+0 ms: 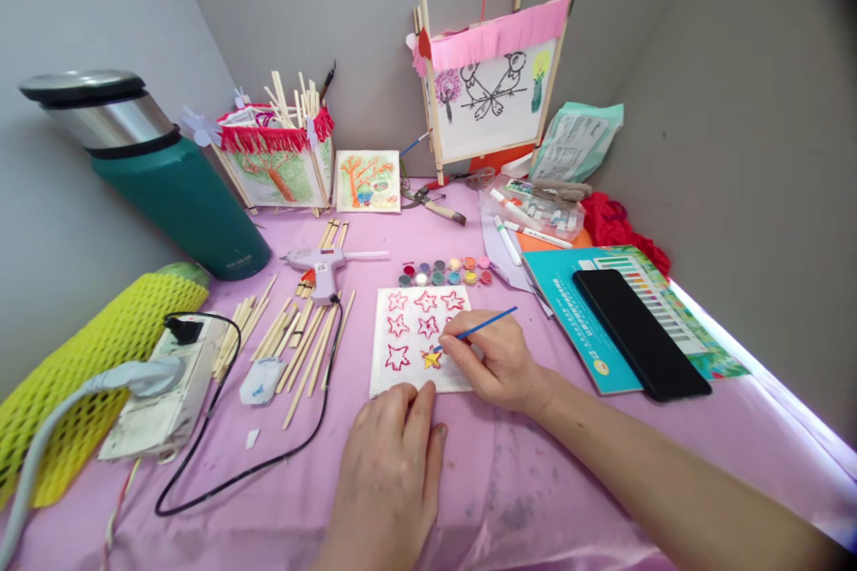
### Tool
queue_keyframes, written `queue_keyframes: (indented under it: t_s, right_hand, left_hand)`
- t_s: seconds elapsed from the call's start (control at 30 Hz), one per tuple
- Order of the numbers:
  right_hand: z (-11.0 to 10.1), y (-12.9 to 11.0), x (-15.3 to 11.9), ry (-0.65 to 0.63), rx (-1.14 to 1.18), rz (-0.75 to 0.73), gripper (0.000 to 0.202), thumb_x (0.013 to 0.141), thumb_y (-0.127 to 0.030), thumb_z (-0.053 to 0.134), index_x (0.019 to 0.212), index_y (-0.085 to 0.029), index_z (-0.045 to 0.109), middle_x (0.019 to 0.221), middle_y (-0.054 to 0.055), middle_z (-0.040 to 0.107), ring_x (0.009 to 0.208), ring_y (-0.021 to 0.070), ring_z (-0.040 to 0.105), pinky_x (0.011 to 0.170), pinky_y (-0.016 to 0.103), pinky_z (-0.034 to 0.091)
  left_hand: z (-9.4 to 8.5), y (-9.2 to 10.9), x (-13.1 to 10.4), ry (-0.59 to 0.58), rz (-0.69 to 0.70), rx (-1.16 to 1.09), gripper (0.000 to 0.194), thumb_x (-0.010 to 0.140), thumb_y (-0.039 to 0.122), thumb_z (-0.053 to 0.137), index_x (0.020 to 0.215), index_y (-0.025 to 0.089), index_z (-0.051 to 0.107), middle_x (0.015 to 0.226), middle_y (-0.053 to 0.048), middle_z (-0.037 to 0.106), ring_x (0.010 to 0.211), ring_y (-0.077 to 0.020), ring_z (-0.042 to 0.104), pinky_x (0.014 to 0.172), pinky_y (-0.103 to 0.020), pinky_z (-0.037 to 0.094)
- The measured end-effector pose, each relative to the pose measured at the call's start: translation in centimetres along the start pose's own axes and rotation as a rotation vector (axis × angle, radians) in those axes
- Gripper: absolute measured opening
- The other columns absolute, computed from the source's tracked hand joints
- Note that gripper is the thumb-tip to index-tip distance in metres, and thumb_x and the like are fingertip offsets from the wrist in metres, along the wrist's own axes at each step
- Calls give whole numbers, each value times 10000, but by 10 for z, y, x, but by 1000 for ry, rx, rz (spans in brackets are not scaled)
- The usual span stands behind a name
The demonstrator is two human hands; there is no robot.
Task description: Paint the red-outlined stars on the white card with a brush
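Note:
My right hand [495,359] pinches a thin blue paintbrush [494,319], its tip at a star near the lower middle of a white square sheet [381,379]. That star [432,359] is filled with yellow; the other visible stars are red outlines. Part of the sheet's right side is hidden under my right hand. My left hand [395,455] lies flat with its fingertips at the sheet's lower edge, holding nothing. Just behind the sheet stand small round paint pots [438,278] in several colours.
A lilac glue gun [326,272] with a black cable and several wooden sticks [312,348] lie left, beside a power strip [161,401] and a tilted green bottle [180,196]. At right, a black phone [639,335] rests on a blue booklet [569,312]. Behind stands a stick-framed drawing [495,129].

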State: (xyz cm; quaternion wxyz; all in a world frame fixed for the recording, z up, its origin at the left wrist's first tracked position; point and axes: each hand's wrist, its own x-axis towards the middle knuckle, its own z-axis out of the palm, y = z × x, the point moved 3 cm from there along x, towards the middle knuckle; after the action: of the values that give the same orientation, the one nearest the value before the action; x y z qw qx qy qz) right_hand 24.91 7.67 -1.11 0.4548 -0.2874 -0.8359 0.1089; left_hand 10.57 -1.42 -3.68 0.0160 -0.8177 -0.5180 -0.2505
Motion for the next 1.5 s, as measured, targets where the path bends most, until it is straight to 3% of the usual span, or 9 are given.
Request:
queue_keyframes:
  t_s: [1.5]
  right_hand:
    - [0,-8,5,-101,-44,-44,176,907,-176,413,801,-167,554,660,33,612,585,138,547,590,262,445]
  left_hand:
    - [0,-1,-1,-43,-23,-24,371,879,209,485,1244,140,466,1012,-92,545,882,-201,535,756,-382,487]
